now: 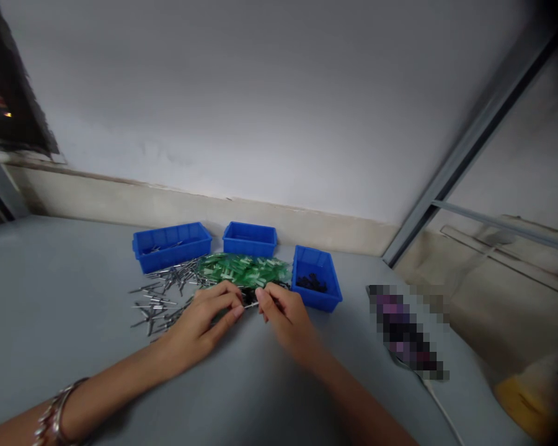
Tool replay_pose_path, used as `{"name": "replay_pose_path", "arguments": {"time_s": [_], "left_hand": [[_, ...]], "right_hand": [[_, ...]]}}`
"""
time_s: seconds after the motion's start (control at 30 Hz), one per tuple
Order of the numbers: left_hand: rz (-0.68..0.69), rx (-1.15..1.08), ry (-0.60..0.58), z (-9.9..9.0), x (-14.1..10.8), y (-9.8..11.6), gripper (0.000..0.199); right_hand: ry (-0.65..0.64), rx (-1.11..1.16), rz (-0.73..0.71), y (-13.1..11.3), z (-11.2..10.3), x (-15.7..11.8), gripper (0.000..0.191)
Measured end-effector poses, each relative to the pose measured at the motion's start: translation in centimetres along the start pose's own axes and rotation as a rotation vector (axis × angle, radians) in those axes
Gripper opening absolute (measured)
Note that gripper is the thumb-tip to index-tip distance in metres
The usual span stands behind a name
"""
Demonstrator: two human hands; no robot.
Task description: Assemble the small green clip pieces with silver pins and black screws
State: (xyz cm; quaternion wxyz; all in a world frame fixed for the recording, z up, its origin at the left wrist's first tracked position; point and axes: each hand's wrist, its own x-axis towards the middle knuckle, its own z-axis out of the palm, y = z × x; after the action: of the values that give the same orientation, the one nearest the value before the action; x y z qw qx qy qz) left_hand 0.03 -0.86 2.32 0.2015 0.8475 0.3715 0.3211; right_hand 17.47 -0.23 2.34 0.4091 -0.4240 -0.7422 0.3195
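A thin silver rod (250,305) spans the small gap between my two hands. My left hand (209,314) pinches its left end between thumb and fingers. At the other end, the thumb and fingertips of my right hand (283,316) are closed on it. Just beyond my fingers lies a heap of green plastic pieces (242,269), some of it looking like clear wrapping. Many loose silver rods with dark parts (155,303) are scattered to the left of my left hand, partly hidden by it.
Three blue bins stand behind: a long left bin (172,251) with a few rods, a middle bin (250,249), and a right bin (323,303) holding small black parts. A blurred-out flat device (404,331) with a white cable (439,406) lies right on the grey table (74,297).
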Motion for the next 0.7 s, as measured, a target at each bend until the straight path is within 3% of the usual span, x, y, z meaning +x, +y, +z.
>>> {"name": "replay_pose_path", "arguments": {"time_s": [0.1, 0.37, 0.6, 0.7], "left_hand": [[-0.001, -0.007, -0.003, 0.05, -0.06, 0.12, 0.022], [-0.003, 0.041, 0.134, -0.59, 0.15, 0.32, 0.025], [-0.016, 0.043, 0.003, -0.30, -0.01, 0.22, 0.025], [0.004, 0.037, 0.036, -0.33, 0.01, 0.33, 0.025]], "right_hand": [[0.014, -0.019, -0.028, 0.03, 0.02, -0.01, 0.035], [-0.055, -0.098, -0.041, 0.33, 0.60, -0.08, 0.034], [0.057, -0.095, -0.057, 0.25, 0.25, -0.09, 0.033], [0.035, -0.110, -0.060, 0.22, 0.23, -0.06, 0.032]]}}
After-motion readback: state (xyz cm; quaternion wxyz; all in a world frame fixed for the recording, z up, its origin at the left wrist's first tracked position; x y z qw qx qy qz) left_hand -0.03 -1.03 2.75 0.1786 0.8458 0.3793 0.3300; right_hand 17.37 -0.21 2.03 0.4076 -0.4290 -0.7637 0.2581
